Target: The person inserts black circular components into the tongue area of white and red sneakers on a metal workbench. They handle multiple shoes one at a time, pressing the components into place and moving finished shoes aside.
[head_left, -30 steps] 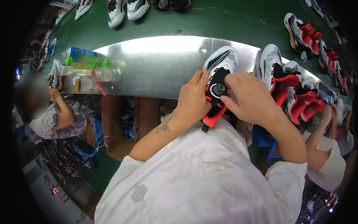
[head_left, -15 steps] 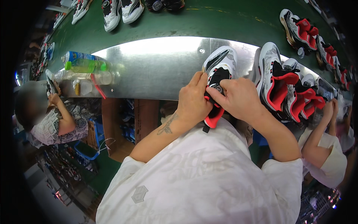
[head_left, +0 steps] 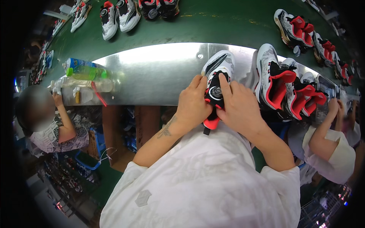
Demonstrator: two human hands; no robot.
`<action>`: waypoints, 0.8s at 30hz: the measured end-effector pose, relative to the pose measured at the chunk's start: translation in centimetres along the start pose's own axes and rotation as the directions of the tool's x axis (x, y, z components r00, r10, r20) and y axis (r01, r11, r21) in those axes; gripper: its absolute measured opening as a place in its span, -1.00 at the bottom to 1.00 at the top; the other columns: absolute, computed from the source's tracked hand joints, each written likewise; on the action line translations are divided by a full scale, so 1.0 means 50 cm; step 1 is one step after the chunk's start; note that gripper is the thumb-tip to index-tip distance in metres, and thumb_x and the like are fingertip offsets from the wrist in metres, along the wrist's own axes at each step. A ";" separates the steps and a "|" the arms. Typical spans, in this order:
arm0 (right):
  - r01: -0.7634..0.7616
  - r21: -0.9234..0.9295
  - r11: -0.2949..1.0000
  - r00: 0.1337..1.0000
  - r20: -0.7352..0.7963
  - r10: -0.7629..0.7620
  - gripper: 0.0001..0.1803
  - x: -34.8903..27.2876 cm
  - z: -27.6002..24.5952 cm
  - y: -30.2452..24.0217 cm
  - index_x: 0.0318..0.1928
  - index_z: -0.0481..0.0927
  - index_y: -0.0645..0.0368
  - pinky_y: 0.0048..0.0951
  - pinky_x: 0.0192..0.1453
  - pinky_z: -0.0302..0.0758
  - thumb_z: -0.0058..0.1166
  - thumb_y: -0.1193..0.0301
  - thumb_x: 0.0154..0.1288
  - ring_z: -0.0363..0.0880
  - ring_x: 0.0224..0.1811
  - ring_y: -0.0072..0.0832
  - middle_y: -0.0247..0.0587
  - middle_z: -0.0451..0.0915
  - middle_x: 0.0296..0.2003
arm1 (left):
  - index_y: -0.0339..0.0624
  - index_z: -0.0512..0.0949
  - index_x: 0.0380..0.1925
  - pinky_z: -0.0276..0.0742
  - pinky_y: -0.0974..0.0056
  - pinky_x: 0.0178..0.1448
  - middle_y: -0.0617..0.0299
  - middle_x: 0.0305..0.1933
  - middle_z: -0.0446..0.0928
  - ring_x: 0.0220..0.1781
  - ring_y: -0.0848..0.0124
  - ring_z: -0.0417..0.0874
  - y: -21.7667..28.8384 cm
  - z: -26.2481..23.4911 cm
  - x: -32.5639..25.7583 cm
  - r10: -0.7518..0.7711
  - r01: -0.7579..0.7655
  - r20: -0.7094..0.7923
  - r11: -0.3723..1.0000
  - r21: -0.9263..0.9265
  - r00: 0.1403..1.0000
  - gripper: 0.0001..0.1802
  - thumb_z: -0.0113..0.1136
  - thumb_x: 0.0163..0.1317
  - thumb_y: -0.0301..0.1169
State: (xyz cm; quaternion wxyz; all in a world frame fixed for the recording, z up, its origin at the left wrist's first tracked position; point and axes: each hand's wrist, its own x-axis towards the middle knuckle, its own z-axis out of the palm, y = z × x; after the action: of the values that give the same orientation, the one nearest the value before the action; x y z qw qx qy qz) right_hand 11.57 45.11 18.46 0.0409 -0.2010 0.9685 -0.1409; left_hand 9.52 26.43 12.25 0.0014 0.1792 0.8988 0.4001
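1. since the picture from half a second back, both hands have slid a little toward the near edge of the shiny metal shelf point(head_left: 152, 76), and the shoe came along with them.
2. left hand point(head_left: 194, 104) is wrapped around the left side of the shoe point(head_left: 215, 81), with its fingers closed on it.
3. right hand point(head_left: 237, 108) is closed on the right side of the same shoe. its first finger lies along the top, next to the round black dial point(head_left: 216, 92).
4. that shoe is white, black and red. its toe rests on the shelf near the near edge, and its red heel end hangs over the edge toward the person.
5. to do this step well, i think both hands should hold the shoe tight so it does not tip off the edge. fingers should stay off the dial unless they mean to turn it.
6. just to the right stands a row of more shoes point(head_left: 279, 83) with red insides, close beside the right hand.
7. at the left end of the shelf lie some bottles point(head_left: 81, 70), well apart from the hands.
8. behind the shelf runs a green belt point(head_left: 213, 22) with more shoes on it.
9. other people sit at the far left and far right of the shelf.
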 end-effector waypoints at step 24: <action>0.260 0.156 0.953 0.961 -0.137 -0.240 -0.64 0.065 -0.136 0.184 0.00 0.66 0.11 -0.05 0.02 0.69 0.41 0.54 0.19 0.73 -0.05 0.05 -0.07 0.60 -0.02 | -0.47 0.46 0.42 0.67 -0.07 0.07 -0.39 0.40 0.54 -0.05 -0.02 0.79 0.111 -0.112 0.024 0.062 -0.054 0.109 0.996 -0.073 0.992 -0.30 0.44 0.39 -0.31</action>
State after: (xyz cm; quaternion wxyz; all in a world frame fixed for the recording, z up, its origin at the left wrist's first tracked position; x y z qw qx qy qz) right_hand 4.18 53.63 22.22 -0.0165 -0.3091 0.9202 -0.2395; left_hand 9.35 26.21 20.25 0.0463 0.2273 0.8771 0.4206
